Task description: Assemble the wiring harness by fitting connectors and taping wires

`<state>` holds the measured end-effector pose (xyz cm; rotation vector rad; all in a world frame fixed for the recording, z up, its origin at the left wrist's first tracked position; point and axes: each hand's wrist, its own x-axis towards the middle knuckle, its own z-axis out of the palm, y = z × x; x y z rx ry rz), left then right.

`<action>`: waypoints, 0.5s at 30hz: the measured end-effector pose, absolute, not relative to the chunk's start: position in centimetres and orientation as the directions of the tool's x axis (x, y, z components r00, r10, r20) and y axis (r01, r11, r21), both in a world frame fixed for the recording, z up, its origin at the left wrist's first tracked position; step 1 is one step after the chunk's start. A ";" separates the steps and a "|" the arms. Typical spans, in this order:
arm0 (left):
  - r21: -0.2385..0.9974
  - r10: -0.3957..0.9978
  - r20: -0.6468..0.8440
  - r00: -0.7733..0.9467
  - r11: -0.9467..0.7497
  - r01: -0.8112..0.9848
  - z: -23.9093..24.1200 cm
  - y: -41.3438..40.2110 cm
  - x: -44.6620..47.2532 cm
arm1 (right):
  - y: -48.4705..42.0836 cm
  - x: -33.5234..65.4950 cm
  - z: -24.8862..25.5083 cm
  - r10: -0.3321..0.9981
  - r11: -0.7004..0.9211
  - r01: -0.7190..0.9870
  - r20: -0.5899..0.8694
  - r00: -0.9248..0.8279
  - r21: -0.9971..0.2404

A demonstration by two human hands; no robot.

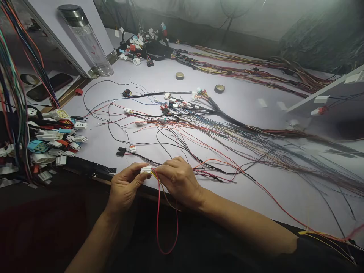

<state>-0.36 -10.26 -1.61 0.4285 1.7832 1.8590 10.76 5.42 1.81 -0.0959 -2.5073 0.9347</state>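
Between the thumb and fingers of my left hand [125, 185] is a white connector [146, 169], held over the table's front edge. My right hand [180, 180] pinches a wire right beside the connector's wire side; its fingertips are partly hidden. Red and yellow wires come out of the connector there, and a red wire [158, 220] hangs below in a long loop. Just behind my hands lie a black connector [121, 151] and a small white and orange connector [132, 148] on the table.
A taped wire harness [230, 120] with several connectors and loose wires stretches across the table [270, 189]. At the left sits a pile of connectors [54, 140] under hanging wires [19, 94]. A glass bottle [91, 45] and two tape rolls [219, 88] stand farther back.
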 end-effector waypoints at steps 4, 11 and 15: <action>0.988 0.595 -0.107 -0.796 -0.023 -0.151 -1.4 -10.2 -0.3 | 5.3 10.7 1.5 0.207 0.774 -0.118 0.424 -0.881 -0.622; 0.996 0.596 -0.075 -0.800 0.007 -0.088 -0.9 -10.2 0.1 | 4.9 10.5 1.6 0.203 0.778 -0.121 0.428 -0.881 -0.617; 0.996 0.595 -0.062 -0.801 -0.012 -0.087 -1.0 -10.1 0.1 | 4.9 10.6 1.2 0.222 0.776 -0.117 0.442 -0.869 -0.620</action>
